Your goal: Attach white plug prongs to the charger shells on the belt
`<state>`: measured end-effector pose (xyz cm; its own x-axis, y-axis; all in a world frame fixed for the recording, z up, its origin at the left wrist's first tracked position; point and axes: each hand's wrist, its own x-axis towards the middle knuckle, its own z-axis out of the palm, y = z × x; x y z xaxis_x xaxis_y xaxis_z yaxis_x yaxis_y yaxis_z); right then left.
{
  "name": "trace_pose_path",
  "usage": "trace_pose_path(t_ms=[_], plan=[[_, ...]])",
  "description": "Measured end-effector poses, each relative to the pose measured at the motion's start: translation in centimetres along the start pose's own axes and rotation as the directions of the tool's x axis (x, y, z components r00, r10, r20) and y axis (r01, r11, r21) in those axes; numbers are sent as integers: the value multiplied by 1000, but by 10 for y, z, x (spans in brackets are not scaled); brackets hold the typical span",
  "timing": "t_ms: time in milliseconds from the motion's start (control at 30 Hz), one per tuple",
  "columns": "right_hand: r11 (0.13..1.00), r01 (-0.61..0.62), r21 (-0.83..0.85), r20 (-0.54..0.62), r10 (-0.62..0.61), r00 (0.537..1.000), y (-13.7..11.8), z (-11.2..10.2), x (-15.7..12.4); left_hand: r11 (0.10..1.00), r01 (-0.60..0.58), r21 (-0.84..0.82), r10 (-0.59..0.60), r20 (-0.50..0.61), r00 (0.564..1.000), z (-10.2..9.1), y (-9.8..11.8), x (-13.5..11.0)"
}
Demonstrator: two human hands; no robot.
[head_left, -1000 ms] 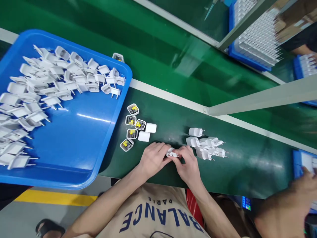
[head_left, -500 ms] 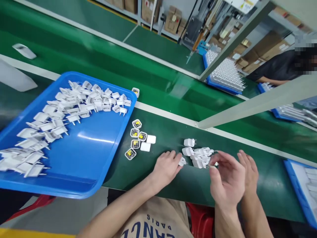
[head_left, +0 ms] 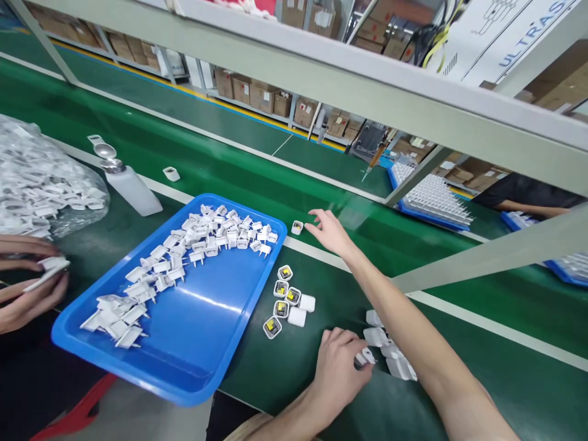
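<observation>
White charger shell [head_left: 297,227] is almost touched by the open right hand [head_left: 329,233], just left of its fingertips; a plug piece [head_left: 366,356] is pinched in the left hand [head_left: 339,369].

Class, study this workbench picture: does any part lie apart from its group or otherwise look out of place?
Yes. One open charger shell sits alone on the green belt beyond the blue tray, apart from the cluster of open shells. The right hand reaches toward it. Another lone shell lies near the dispenser bottle.

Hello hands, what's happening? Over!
Right hand open, reaching to lone charger shell on belt. Left hand pinching small plug. Nothing between right hand and shell.
</observation>
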<state>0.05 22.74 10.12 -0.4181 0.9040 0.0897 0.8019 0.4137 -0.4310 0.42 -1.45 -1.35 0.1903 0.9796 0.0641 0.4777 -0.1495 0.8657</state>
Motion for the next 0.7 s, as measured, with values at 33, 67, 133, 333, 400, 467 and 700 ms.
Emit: trace_pose_path(t_ms=[33, 67, 133, 333, 400, 467, 700], plan=[[1000, -9, -25, 23, 10, 1000, 5, 11, 14, 999, 16, -30, -16, 0, 1000, 0, -1, 0], [999, -15, -49, 49, 18, 999, 10, 21, 23, 998, 23, -57, -23, 4, 1000, 0, -3, -1], [996, -18, -89, 108, 28, 994, 18, 34, 33, 996, 8, -94, -6, 19, 1000, -2, -7, -4], [997, -29, -77, 143, 40, 989, 29, 29, 16, 997, -78, -19, 80, 152, 985, -9, -12, -3], [999, -38, -31, 112, 42, 993, 26, 16, -1, 994, -100, 39, 90, 193, 977, -12, -8, -1], [998, -43, 44, 62, 40, 997, 19, 0, -26, 983, -152, 98, 129, 214, 968, -21, -4, -1], [936, 1, 352, -308, 115, 945, -32, -26, -193, 885, -104, 454, 213, -197, 957, -132, -18, -43]])
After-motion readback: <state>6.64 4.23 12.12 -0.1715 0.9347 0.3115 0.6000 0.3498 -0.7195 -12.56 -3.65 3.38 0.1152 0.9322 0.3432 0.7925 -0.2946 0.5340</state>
